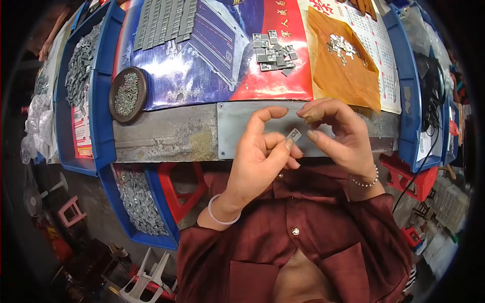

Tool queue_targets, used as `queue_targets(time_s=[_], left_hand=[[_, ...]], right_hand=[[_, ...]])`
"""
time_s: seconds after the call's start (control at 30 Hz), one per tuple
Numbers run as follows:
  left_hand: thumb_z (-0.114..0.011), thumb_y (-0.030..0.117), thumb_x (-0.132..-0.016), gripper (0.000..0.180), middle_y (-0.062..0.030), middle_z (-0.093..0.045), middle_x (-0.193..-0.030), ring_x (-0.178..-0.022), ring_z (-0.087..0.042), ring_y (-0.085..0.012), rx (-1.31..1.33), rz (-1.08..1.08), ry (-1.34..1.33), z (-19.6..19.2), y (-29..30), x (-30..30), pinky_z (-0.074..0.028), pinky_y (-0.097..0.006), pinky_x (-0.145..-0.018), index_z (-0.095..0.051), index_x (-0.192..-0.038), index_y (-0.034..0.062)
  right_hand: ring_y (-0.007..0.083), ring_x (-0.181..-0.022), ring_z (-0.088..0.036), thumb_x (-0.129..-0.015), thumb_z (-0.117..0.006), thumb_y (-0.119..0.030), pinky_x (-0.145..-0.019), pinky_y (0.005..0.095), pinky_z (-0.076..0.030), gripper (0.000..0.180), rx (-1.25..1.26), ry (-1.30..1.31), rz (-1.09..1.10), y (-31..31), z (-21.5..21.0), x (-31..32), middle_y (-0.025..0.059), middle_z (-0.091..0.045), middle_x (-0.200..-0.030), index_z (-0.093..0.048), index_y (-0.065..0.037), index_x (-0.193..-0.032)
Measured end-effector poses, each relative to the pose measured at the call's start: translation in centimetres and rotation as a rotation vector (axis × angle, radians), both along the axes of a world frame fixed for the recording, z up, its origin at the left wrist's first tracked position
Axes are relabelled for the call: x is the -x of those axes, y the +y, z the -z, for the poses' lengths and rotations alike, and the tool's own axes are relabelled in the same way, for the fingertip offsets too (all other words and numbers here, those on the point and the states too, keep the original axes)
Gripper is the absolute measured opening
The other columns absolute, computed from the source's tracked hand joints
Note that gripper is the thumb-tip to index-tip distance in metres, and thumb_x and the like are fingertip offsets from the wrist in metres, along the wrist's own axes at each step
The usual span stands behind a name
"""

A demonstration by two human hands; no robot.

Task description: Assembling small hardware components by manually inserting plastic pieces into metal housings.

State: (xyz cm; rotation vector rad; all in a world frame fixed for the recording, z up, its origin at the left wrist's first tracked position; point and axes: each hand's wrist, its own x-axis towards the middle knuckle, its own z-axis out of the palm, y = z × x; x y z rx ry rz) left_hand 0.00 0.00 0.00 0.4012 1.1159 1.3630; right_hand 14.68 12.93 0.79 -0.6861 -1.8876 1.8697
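Between the thumb and fingers of my left hand (pixel 262 154) is a small grey rectangular piece (pixel 294 135) with a raised or recessed face. My right hand (pixel 343 129) hovers just to the right of that piece, not touching it. Its fingers are curled, with the thumb tip apart from them, and I see nothing held there. One right fingertip looks tan, as if covered. Both hands are above the pale metal plate (pixel 230 132) at the bench's near edge.
Grey square pieces (pixel 275 53) lie in a loose group on the poster-covered bench. Rows of grey strips (pixel 166 22) lie behind. Small bright parts (pixel 341 45) rest on brown paper (pixel 323 76). A round dish (pixel 113 103) holds tiny metal parts. Blue bins (pixel 103 81) flank the bench.
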Motion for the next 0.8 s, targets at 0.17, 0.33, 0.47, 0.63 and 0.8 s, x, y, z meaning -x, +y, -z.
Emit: queue_targets(time_s=[0.17, 0.33, 0.47, 0.63, 0.8], left_hand=[[-0.048, -0.002, -0.091, 0.046, -0.0086, -0.062, -0.078, -0.066, -0.061, -0.0106, -0.033, 0.009, -0.028, 0.0, -0.1, 1.2, -0.051, -0.022, -0.063, -0.030, -0.133, 0.0040], [-0.047, -0.004, -0.091, 0.052, -0.0073, -0.062, -0.079, -0.072, -0.062, -0.0116, -0.061, 0.097, -0.028, -1.0, -0.4, 2.7, -0.053, -0.025, -0.068, -0.025, -0.138, 0.0048], [-0.052, 0.001, -0.093, 0.058, -0.0136, -0.063, -0.096, -0.088, -0.063, -0.0150, -0.214, -0.060, -0.037, -1.2, -1.0, 4.3, -0.053, -0.027, -0.076, -0.020, -0.142, 0.0041], [-0.052, -0.001, -0.092, 0.057, -0.0169, -0.061, -0.105, -0.091, -0.062, -0.0166, -0.340, -0.335, 0.354, 1.2, -2.1, 5.9, -0.051, -0.031, -0.085, -0.021, -0.140, -0.0004], [-0.056, -0.004, -0.088, 0.049, -0.0179, -0.065, -0.100, -0.084, -0.065, -0.0195, -0.326, -0.543, 0.835, 4.2, -2.6, 6.1, -0.052, -0.030, -0.077, -0.034, -0.131, -0.0045]], right_hand=[[0.0270, -0.087, -0.059, -0.069, -0.065, 0.004, -0.078, 0.0346, -0.047, 0.030, -0.680, -0.037, -0.321, 1.2, -3.2, 2.6, 0.0077, -0.061, -0.093, -0.060, -0.004, -0.098], [0.0260, -0.078, -0.053, -0.075, -0.064, -0.012, -0.069, 0.0347, -0.046, 0.014, -0.889, -0.078, -0.594, 1.5, -5.1, 4.7, 0.0069, -0.053, -0.083, -0.055, -0.007, -0.084], [0.0271, -0.082, -0.058, -0.073, -0.065, -0.004, -0.070, 0.0375, -0.047, 0.019, -1.034, -0.159, -0.635, 3.2, -7.5, 7.7, 0.0079, -0.058, -0.087, -0.061, -0.006, -0.091], [0.0213, -0.079, -0.061, -0.075, -0.063, 0.006, -0.072, 0.0307, -0.048, 0.019, -0.961, -0.056, -0.233, 10.7, -3.9, 15.3, 0.0091, -0.062, -0.086, -0.059, 0.000, -0.093], [0.0158, -0.077, -0.061, -0.078, -0.065, -0.001, -0.072, 0.0288, -0.048, 0.017, -0.952, -0.221, -0.069, 18.7, 1.5, 22.1, 0.0082, -0.063, -0.081, -0.058, 0.002, -0.093]])
